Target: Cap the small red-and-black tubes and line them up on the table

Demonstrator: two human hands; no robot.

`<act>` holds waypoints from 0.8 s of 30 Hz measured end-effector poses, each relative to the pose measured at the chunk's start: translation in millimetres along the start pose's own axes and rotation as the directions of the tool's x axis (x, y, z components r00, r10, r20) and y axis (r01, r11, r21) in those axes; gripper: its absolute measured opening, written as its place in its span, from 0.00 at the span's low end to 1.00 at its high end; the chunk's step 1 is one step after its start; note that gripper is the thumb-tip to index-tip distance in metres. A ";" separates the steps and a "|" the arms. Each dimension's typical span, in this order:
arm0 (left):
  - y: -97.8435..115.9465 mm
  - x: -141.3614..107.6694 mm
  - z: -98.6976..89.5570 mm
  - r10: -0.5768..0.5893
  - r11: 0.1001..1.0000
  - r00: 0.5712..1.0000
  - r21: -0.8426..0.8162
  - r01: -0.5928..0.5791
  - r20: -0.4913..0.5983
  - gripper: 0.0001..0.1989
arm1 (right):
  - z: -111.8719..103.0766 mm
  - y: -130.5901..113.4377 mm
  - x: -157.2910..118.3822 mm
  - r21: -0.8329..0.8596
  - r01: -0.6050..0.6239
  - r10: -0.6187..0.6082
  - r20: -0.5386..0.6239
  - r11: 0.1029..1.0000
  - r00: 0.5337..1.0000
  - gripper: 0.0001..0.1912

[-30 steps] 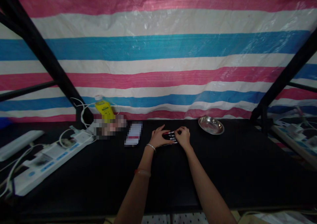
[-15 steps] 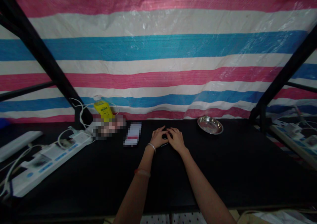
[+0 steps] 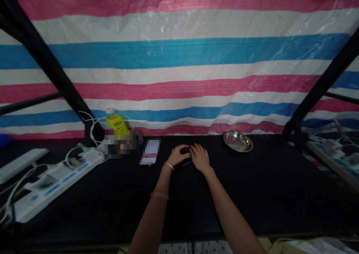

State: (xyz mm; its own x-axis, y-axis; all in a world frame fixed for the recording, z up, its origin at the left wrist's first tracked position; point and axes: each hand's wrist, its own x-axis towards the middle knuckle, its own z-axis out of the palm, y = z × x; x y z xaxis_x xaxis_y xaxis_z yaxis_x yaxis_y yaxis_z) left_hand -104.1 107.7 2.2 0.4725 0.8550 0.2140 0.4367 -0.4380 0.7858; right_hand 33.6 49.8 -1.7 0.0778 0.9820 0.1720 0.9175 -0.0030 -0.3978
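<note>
My left hand [image 3: 177, 156], with a silver bracelet at the wrist, curves its thumb and fingers round a small dark red object [image 3: 185, 149] on the black tabletop. Its kind cannot be made out, as the fingers cover much of it. Close beside, my right hand [image 3: 199, 158] lies palm down with fingers stretched and slightly apart, its inner edge at the red object's right end. Just below the gap between the hands, a thin shiny metal piece [image 3: 186, 164] shows on the table.
A round steel dish [image 3: 238, 141] stands at the back right. Left of my hands lie a phone [image 3: 150, 152], a yellow bottle [image 3: 117, 125] and a white power strip [image 3: 56, 184] with cables. Black frame posts [image 3: 53, 70] rise at both sides before a striped plastic sheet [image 3: 179, 52].
My hands have drawn slightly apart at the fingertips, and the left has shifted a little left. The dark red object now shows between them. My right hand's fingers lie flatter.
</note>
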 end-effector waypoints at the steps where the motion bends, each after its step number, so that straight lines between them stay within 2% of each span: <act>1: -0.6 0.2 -0.6 -0.016 0.999 1.000 -0.029 0.016 0.010 0.18 | 0.3 0.4 -0.2 -0.007 -0.003 0.003 -0.002 1.000 1.000 0.23; 3: -1.1 -0.1 -1.8 -0.046 0.997 0.998 -0.062 0.048 0.034 0.20 | 0.5 1.6 -0.4 -0.018 -0.013 0.013 0.000 1.000 1.000 0.23; 6: 0.5 -1.7 -2.2 -0.039 0.999 0.999 -0.026 0.040 0.038 0.27 | -0.1 4.2 -0.5 -0.036 -0.053 0.053 -0.011 0.998 0.999 0.23; 8: 3.0 -2.3 -1.0 -0.031 0.999 0.999 0.006 0.031 -0.014 0.29 | -0.4 5.9 -0.5 -0.046 -0.091 0.089 -0.039 0.995 0.995 0.23; 12: 9.3 -1.3 4.2 -0.074 0.997 0.988 0.000 0.075 -0.138 0.22 | 0.2 7.2 -0.4 -0.050 -0.146 0.142 -0.079 0.988 0.987 0.24; 16: 12.4 -0.2 12.8 -0.066 0.988 0.993 0.130 0.079 -0.102 0.20 | 1.2 6.7 -0.1 -0.054 -0.150 0.146 -0.070 0.987 0.987 0.24; 19: 11.9 0.1 20.3 -0.056 0.963 0.996 0.259 0.073 -0.075 0.24 | -0.2 6.2 -0.2 -0.056 -0.133 0.130 -0.051 0.990 0.990 0.23; 24: 8.0 1.5 26.5 -0.034 0.943 0.997 0.329 0.056 -0.072 0.28 | -3.7 4.1 -1.4 -0.064 -0.091 0.089 -0.036 0.994 0.995 0.22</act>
State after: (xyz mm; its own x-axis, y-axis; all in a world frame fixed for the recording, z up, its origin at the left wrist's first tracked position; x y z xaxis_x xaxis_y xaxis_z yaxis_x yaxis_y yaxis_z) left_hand -79.6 98.1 -6.6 0.4009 0.8872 0.2286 0.6900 -0.4565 0.5617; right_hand 38.7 47.8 -0.2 0.1730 0.9703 0.1689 0.9298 -0.1044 -0.3530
